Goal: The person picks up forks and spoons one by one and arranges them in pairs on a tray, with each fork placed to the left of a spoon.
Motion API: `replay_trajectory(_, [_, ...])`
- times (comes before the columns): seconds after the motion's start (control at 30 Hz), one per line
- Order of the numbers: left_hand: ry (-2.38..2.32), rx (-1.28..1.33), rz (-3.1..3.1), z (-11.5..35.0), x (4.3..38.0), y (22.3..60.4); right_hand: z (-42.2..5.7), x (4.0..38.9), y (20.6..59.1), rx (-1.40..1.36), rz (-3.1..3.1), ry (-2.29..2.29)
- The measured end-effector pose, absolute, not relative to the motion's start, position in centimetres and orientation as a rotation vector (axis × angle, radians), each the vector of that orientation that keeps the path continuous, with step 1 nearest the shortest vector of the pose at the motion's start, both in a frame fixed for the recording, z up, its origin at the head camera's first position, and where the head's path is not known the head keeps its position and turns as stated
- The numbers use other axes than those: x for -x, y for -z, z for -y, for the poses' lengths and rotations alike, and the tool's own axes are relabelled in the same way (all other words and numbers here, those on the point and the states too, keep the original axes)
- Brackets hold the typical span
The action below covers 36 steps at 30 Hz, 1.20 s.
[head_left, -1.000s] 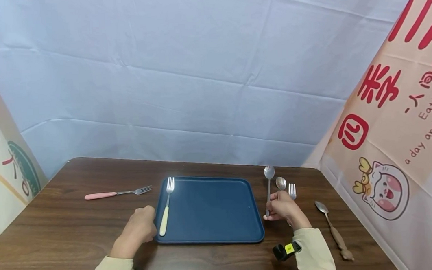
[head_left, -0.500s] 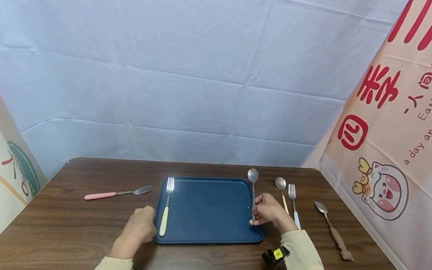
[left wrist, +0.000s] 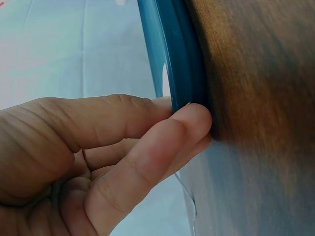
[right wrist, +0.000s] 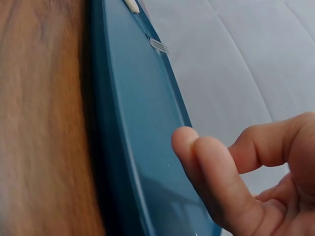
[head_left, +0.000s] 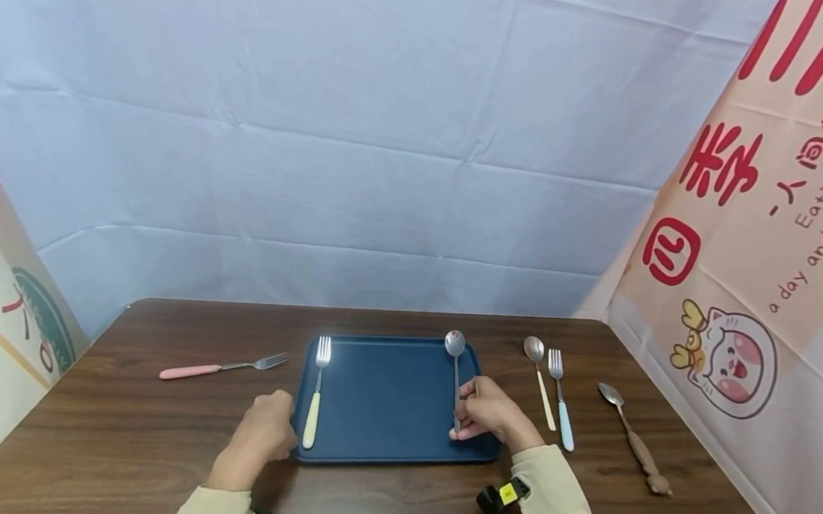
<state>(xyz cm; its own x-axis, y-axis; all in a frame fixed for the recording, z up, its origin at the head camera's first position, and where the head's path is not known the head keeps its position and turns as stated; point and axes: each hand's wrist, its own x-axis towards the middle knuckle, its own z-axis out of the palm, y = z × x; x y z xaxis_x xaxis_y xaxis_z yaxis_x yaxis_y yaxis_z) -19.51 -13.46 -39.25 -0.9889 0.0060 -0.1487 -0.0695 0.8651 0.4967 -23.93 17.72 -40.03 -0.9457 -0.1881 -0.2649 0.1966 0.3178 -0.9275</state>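
Just right of centre in the head view, the right hand [head_left: 485,408] pinches a metal spoon [head_left: 456,375] low on its slim handle, the bowl pointing towards the top of the frame. Thumb and fingers are drawn in around the handle, hardly parted; the right wrist view shows the fingertips but not the spoon. It is over the right side of the blue tray [head_left: 384,398]; whether it touches the surface I can't tell.

I'd judge the spoon light, stiff and hard to damage, but smooth enough to swivel in a pinch, with the bowl end pulling down. A hold nearer mid-handle would probably balance better.

At centre-left, the left hand [head_left: 263,428] has its fingertips pinched tight on the tray's rim, as the left wrist view shows. The tray looks rigid and fairly light, likely to slide if nudged, and the raised rim seems the natural place to grip it.

Inside the tray, along its left side, lies a yellow-handled fork [head_left: 314,406], tines towards the top. Outside it are a pink-handled fork [head_left: 201,370] at left, and at right a cream-handled spoon [head_left: 544,397], a blue-handled fork [head_left: 564,420] and a brown-handled spoon [head_left: 639,447].
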Motion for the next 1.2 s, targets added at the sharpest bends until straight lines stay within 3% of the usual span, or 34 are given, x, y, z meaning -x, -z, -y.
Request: replay_trajectory(1.2, [-0.776,0.021,-2.906,13.6,19.6,39.5,-10.5,22.8,41.3,0.166,-2.14,1.663])
